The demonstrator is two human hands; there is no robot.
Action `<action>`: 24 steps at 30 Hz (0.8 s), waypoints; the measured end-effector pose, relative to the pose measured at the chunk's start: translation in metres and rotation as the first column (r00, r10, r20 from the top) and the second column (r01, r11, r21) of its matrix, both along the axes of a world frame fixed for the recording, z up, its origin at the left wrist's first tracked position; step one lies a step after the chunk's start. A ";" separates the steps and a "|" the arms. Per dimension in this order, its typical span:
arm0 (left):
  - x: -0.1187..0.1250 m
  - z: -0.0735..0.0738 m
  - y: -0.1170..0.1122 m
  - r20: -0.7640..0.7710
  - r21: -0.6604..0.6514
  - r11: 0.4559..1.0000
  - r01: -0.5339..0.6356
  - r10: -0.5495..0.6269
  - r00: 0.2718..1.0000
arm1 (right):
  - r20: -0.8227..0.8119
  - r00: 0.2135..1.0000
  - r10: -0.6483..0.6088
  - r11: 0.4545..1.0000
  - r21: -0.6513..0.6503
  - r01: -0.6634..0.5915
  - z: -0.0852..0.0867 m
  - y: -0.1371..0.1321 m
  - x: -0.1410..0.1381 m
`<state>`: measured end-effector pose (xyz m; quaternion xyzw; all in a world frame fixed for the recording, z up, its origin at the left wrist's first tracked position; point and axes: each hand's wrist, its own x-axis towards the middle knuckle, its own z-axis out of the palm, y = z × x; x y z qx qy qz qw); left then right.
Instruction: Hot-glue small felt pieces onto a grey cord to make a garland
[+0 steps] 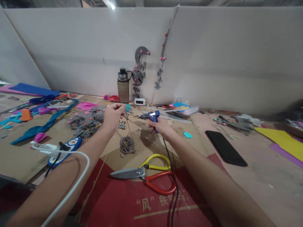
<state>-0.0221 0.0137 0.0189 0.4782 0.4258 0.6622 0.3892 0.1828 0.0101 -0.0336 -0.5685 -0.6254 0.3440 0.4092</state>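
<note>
Backdrop: pale panels (90, 41) stand behind a cluttered bench (272, 192), with a bottle (123, 90) and a grey hanging ornament (138, 76) in front of them.
Left hand (113, 116): fingers pinched together on a grey cord (127, 146), which runs down toward the person into a loose coil on the cardboard (112, 201).
Teal piece (128, 107): just beside those fingertips; whether they hold it, I cannot tell.
Right hand (162, 127): fingers closed round the handle of a blue glue gun (154, 116) above the cardboard.
Gap: the glue gun is to the right of the left fingers, apart from them and roughly level.
Nozzle (143, 116): points left, toward the left hand, its long axis running crosswise over the bench.
Scissors (143, 173): lie nearer the person than the coil, blades pointing left.
</note>
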 end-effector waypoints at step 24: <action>0.007 0.003 -0.025 -0.555 0.429 0.901 -0.063 0.318 0.768 | -0.475 0.864 0.166 0.980 0.179 -0.089 0.047 -0.027 -0.073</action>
